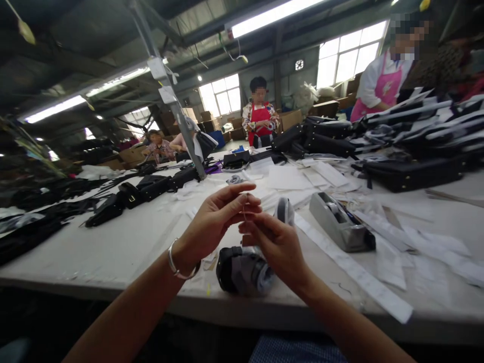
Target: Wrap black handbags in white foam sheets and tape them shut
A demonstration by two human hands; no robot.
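My left hand (pixel 217 219) and my right hand (pixel 274 242) meet above the white table (pixel 113 247), fingertips pinched together on a small thin piece (pixel 247 205), perhaps tape or a ring, too small to name. A silver bracelet (pixel 177 262) is on my left wrist. Just below my hands lies a black and grey rolled bundle (pixel 242 269). A small grey-white object (pixel 284 209) stands behind my right hand.
A grey tape dispenser (pixel 340 222) sits to the right, with long white paper strips (pixel 351 269) around it. Black bags (pixel 151 189) lie left and in stacks (pixel 412 136) at the right. A person in a red apron (pixel 260 118) and one in pink (pixel 381 80) work beyond.
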